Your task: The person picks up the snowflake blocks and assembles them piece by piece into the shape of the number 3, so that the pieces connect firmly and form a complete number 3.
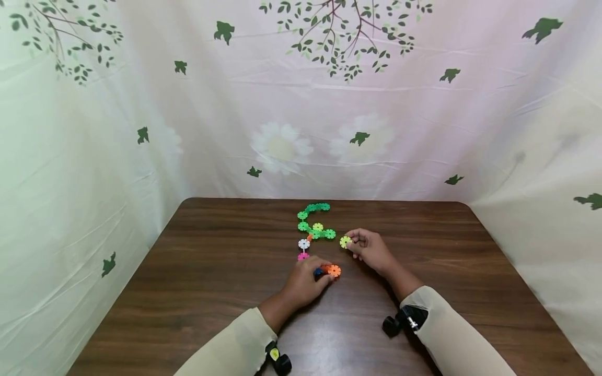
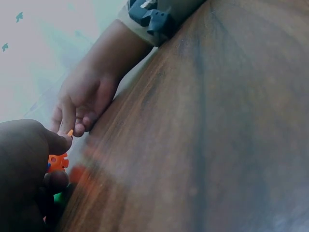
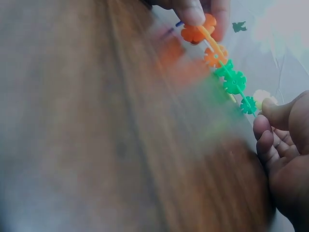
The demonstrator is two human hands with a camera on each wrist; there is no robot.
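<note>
A chain of flower-shaped interlocking discs lies on the wooden table, with green discs [image 1: 315, 234] toward the far end, then a white disc [image 1: 304, 244] and a pink disc [image 1: 303, 256]. Another yellow disc [image 1: 317, 226] sits beside the green ones. My left hand [image 1: 303, 282] grips the near end, where an orange disc [image 1: 334, 270] and a bit of blue show by its fingers; its palm hides the rest. To the right of the green discs, my right hand [image 1: 373, 253] pinches a yellow-green disc [image 1: 345, 242] between thumb and finger, apart from the chain.
The dark wooden table [image 1: 211, 261] ends at a pale cloth backdrop [image 1: 301, 104] printed with leaves and flowers. Each wrist carries a black strapped camera, such as the right one [image 1: 409, 318].
</note>
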